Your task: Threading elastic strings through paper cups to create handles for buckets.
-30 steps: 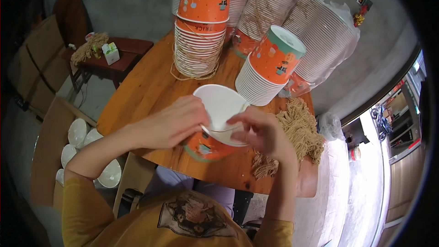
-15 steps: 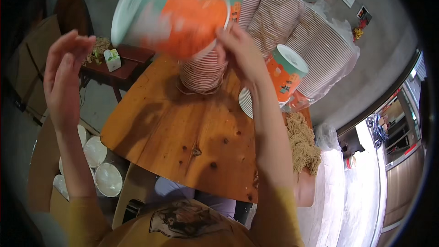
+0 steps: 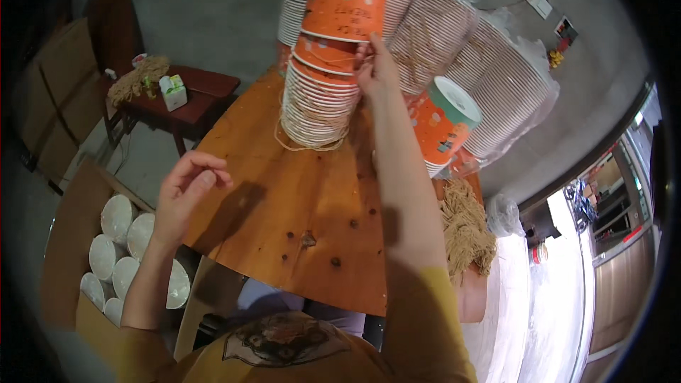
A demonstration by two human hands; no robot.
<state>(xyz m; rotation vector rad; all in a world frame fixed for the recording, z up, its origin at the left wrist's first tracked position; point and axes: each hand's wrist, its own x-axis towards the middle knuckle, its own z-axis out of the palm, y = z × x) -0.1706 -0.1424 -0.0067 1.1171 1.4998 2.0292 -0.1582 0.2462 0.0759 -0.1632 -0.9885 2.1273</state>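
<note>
My right hand (image 3: 376, 67) grips the lower rim of an orange paper bucket (image 3: 344, 7) with a green band, upside down on top of a stack. Below it, the stack of nested paper buckets (image 3: 319, 103) stands on the wooden table, with loops of tan string round its lower part. My left hand (image 3: 186, 191) hovers over the table's left edge, fingers loosely curved and nothing in them. Another orange and green paper bucket (image 3: 443, 120) tops a shorter stack, beyond my right forearm.
Tall stacks of nested buckets in plastic wrap (image 3: 489, 71) line the table's far right. A bundle of tan strings (image 3: 466, 227) lies at the right edge. An open carton (image 3: 53, 241) of white-bottomed buckets stands lower left. Behind is a dark red bench (image 3: 209, 85) with a small box (image 3: 172, 93).
My right hand has brought the tilted bucket upright, bottom up, onto the stack. My left hand has moved down and to the right. The carton of buckets shows more now.
</note>
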